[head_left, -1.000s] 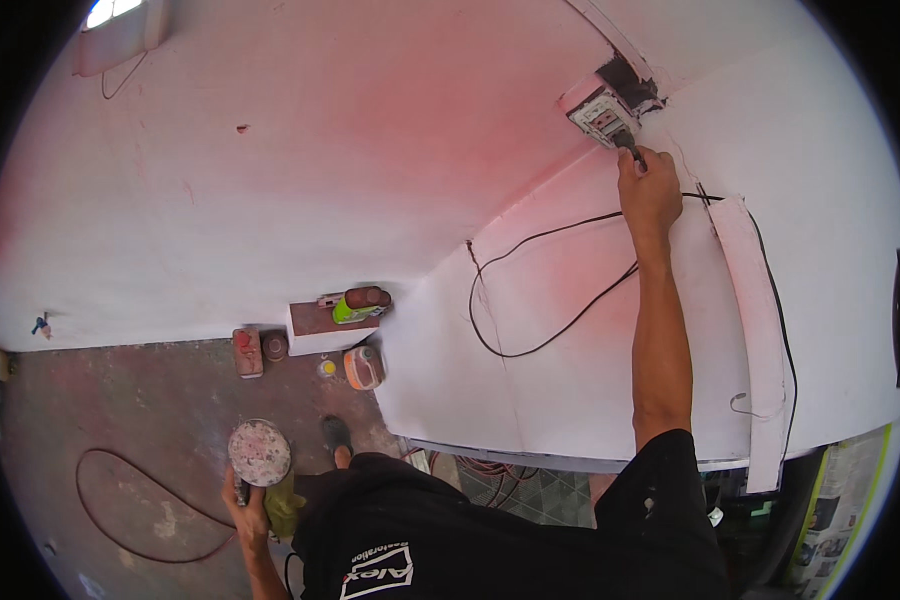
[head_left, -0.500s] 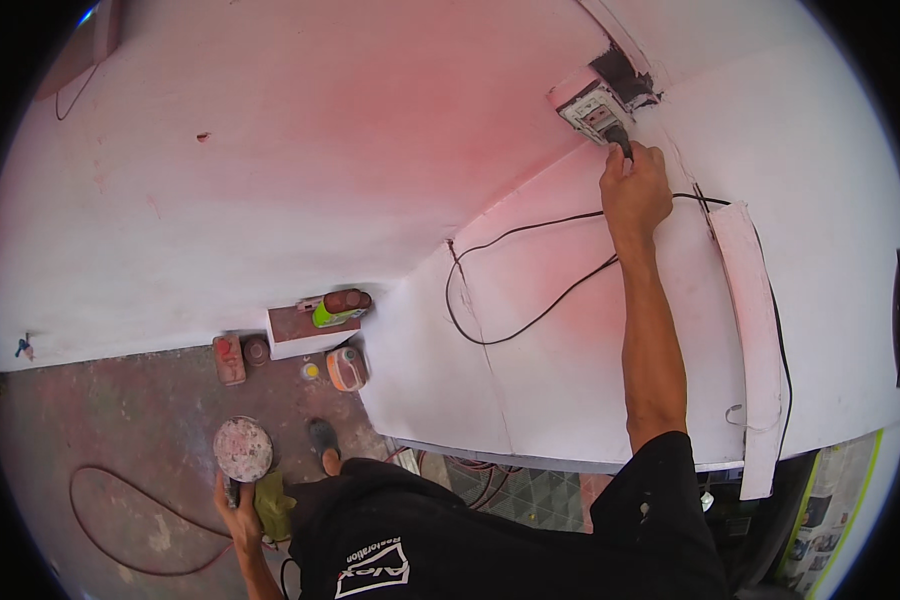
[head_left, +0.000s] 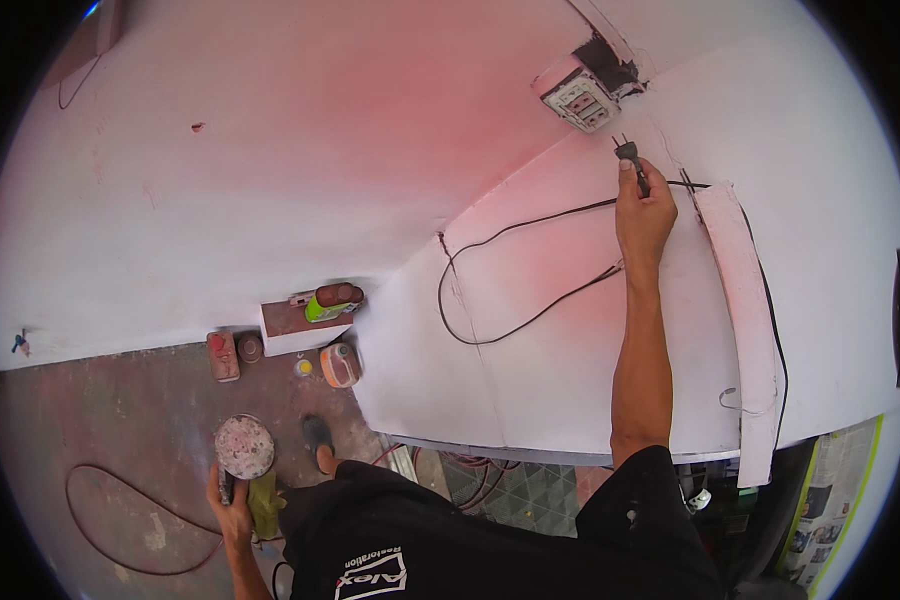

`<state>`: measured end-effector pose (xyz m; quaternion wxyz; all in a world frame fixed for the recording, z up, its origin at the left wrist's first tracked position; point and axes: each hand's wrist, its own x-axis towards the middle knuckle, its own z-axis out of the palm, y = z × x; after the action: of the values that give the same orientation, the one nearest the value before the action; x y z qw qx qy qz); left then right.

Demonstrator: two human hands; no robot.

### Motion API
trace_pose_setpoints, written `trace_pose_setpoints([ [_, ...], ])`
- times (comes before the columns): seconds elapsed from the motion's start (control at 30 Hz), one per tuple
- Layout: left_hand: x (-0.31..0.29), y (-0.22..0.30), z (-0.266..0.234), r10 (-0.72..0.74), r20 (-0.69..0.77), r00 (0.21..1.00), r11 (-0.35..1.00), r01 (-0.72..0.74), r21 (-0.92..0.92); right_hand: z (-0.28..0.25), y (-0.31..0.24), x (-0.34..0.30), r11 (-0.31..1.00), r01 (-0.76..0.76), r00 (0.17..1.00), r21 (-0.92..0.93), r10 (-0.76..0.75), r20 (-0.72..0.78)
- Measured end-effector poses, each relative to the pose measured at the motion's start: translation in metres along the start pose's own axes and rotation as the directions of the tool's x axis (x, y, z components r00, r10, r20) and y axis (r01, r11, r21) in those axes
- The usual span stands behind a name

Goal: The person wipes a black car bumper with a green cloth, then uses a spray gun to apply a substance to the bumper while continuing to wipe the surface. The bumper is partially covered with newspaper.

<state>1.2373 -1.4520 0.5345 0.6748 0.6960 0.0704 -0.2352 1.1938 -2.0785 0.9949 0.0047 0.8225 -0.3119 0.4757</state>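
Note:
My right hand (head_left: 643, 212) pinches a black two-pin plug (head_left: 628, 155), its prongs pointing up toward a white socket box (head_left: 580, 100). The prongs are apart from the box. A thin black cord (head_left: 530, 226) loops over the white surface below the plug. Low on the left, my left hand (head_left: 232, 515) is closed round the dark handle of what looks like a spray gun. The round, pink-spattered cup of this spray gun (head_left: 244, 447) hides most of its body. Beside that hand hangs a yellow-green cloth (head_left: 264, 505).
A reddish hose (head_left: 82, 525) curves over the stained floor (head_left: 170, 400). Against the wall stand a white box (head_left: 288, 340), a green can (head_left: 328, 305), an orange-white container (head_left: 340, 366) and a red-topped tin (head_left: 223, 357). A pale strip (head_left: 738, 310) lies along the right.
The plug has come out of the socket box, and my right hand has drawn it slightly down and away. My left hand still holds the spray gun. The view has shifted a little.

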Motion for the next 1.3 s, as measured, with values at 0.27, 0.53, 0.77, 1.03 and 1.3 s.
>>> trace_pose_setpoints([
  [0.27,-0.011,-0.007,0.002,-0.045,0.051,0.998,0.997,0.042,0.072,0.006,-0.008,0.006,0.983,0.064,0.997,-0.172,-0.057,0.044],
  [0.53,-0.013,-0.003,0.004,-0.07,0.063,0.996,0.998,0.07,0.004,0.04,-0.005,-0.001,0.943,0.162,0.97,-0.29,-0.207,-0.13],
  [0.77,-0.014,0.019,0.007,-0.027,0.101,0.994,0.996,0.035,-0.08,0.07,0.021,-0.016,0.943,0.305,0.911,-0.135,-0.33,-0.246],
  [1.03,-0.018,0.029,-0.005,0.053,0.188,0.981,0.996,-0.038,-0.084,0.094,0.014,-0.027,0.915,0.402,0.865,0.031,-0.368,-0.342],
  [1.3,-0.031,0.033,-0.004,0.07,0.143,0.987,0.995,-0.059,-0.079,0.104,0.014,-0.029,0.935,0.354,0.873,0.001,-0.33,-0.36],
])
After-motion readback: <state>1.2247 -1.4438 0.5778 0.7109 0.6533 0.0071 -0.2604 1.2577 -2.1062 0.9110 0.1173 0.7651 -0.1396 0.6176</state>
